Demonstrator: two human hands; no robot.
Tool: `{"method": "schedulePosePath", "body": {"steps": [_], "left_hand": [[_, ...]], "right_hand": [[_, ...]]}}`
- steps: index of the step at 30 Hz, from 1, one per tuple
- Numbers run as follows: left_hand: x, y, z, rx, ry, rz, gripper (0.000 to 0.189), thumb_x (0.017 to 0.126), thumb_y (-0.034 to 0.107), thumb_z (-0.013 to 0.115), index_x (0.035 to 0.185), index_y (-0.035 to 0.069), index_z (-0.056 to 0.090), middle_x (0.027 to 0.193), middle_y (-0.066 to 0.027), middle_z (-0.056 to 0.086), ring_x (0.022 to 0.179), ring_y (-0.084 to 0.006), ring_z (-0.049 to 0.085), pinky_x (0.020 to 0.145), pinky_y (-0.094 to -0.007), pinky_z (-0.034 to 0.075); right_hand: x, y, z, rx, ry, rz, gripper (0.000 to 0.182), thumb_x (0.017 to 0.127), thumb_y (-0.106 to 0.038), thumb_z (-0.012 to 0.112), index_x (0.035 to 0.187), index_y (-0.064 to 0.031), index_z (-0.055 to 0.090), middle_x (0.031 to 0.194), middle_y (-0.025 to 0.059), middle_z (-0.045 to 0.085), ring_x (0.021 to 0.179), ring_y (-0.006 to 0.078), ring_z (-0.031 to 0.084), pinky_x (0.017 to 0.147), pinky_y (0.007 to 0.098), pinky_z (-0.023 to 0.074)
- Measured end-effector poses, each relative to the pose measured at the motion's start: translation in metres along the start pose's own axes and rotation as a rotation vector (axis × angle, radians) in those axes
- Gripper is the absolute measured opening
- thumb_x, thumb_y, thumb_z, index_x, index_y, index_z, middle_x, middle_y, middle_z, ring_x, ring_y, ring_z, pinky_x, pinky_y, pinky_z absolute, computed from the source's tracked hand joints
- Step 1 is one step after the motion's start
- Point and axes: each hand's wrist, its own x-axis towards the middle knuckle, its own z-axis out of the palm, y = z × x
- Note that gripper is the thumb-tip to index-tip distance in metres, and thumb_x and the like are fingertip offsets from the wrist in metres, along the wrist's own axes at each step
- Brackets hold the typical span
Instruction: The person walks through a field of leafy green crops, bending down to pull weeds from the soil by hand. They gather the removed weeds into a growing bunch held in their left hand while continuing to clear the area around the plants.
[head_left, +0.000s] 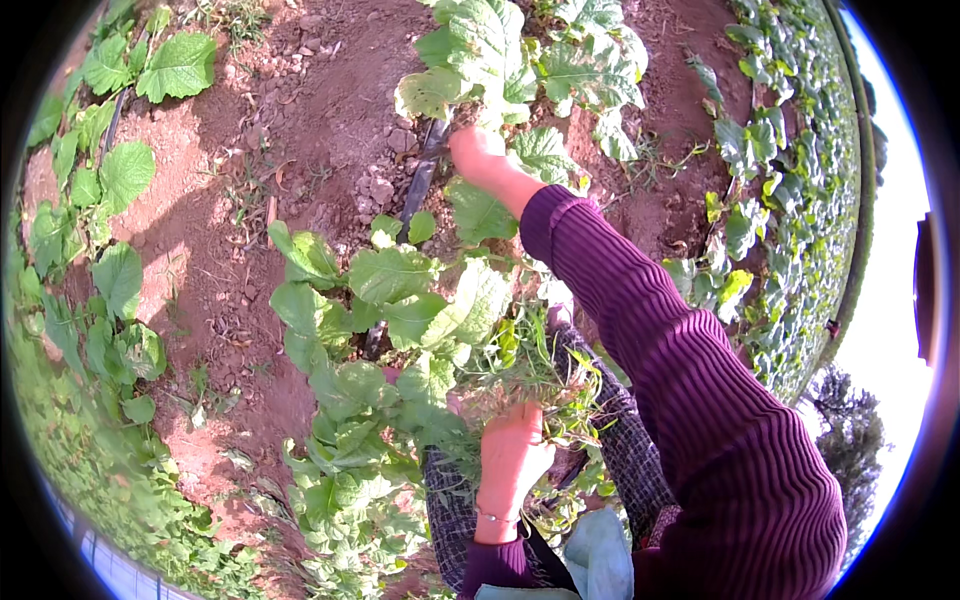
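Observation:
My left hand (514, 457), with a thin bracelet at the wrist, is closed around a bunch of pulled weeds (536, 390) with thin stems and grassy leaves. It is low in the view, close to my legs. Farther out, my right hand (484, 157) reaches down to the base of a broad-leaved green plant (480, 56). Its fingers are hidden among leaves and soil, so what they grip cannot be made out. Right beside that hand runs a black drip line (424, 169). Between my hands grows another leafy plant (397, 281).
Reddish, cloddy soil (247, 150) lies left of this row. Another row of leafy plants (120, 180) stands at the far left, and a dense green crop (795, 187) spreads on the right. My trouser legs (634, 450) straddle the plants below.

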Motion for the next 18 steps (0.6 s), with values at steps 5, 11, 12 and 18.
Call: {"method": "schedulePosePath", "body": {"steps": [5,11,12,18], "left_hand": [[0.005,-0.006,0.019,-0.026,0.009,0.008,0.037,0.055,0.016,0.070,0.084,0.002,0.051,0.075,-0.0131,0.055,0.067,-0.0302,0.056,0.059,-0.0383,0.044],[-0.022,0.003,0.033,-0.119,0.131,-0.149,0.048,0.057,0.018,0.071,0.100,0.005,0.053,0.087,-0.0147,0.059,0.079,-0.0326,0.057,0.069,-0.0380,0.046],[-0.027,0.001,0.036,-0.144,0.177,-0.132,0.048,0.058,0.018,0.071,0.101,0.006,0.053,0.089,-0.0145,0.060,0.080,-0.0327,0.057,0.070,-0.0381,0.046],[-0.061,0.096,-0.039,-0.342,0.402,-0.077,0.044,0.064,0.009,0.070,0.103,0.004,0.052,0.084,-0.0079,0.062,0.075,-0.0172,0.060,0.065,-0.0277,0.046]], "right_hand": [[-0.063,0.052,-0.035,0.253,0.335,-0.028,0.003,0.069,-0.010,0.056,0.071,-0.0073,0.055,0.070,0.0089,0.058,0.067,0.0252,0.060,0.056,0.0343,0.0491],[-0.207,0.169,-0.136,0.565,0.469,-0.105,0.019,0.070,-0.005,0.057,0.088,-0.0042,0.053,0.082,0.0121,0.054,0.073,0.0324,0.057,0.062,0.0398,0.0454],[-0.229,0.190,-0.150,0.539,0.488,-0.080,0.021,0.070,-0.003,0.056,0.091,-0.0041,0.053,0.083,0.0127,0.054,0.074,0.0330,0.056,0.063,0.0401,0.0456],[-0.378,0.347,-0.130,0.355,0.148,0.119,0.022,0.067,-0.007,0.056,0.088,-0.0015,0.051,0.085,0.0148,0.053,0.076,0.0337,0.057,0.066,0.0421,0.0463]]}}
